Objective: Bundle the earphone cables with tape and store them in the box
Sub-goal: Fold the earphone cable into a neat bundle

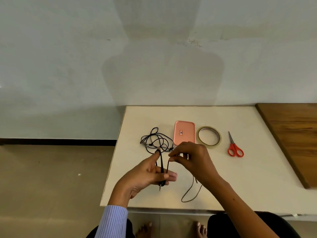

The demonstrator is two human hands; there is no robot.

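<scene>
Both hands work above the near middle of the white worktop (223, 177). The left hand (147, 172) holds a black earphone cable (161, 162) looped over its raised forefinger and running down between thumb and fingers, with the jack plug hanging just below the hand. The right hand (190, 157) pinches the same cable at its fingertips, just beside the left forefinger; from under this hand the rest of the cable trails down and lies in a loose curve on the worktop near the front edge.

A second earphone cable (156, 140), also black, lies in a tangled heap just beyond the left hand, apart from both hands. To its right lies the pink box (184, 132), closed and flat, its near end partly hidden by the right hand. A small label sits on its lid, but the writing is too small to read. Just right of the box lies the roll of clear tape (209, 136), flat on the worktop, and further right a pair of red-handled scissors (234, 146), blades pointing away. A wooden board (291, 134) adjoins the worktop at the right.
</scene>
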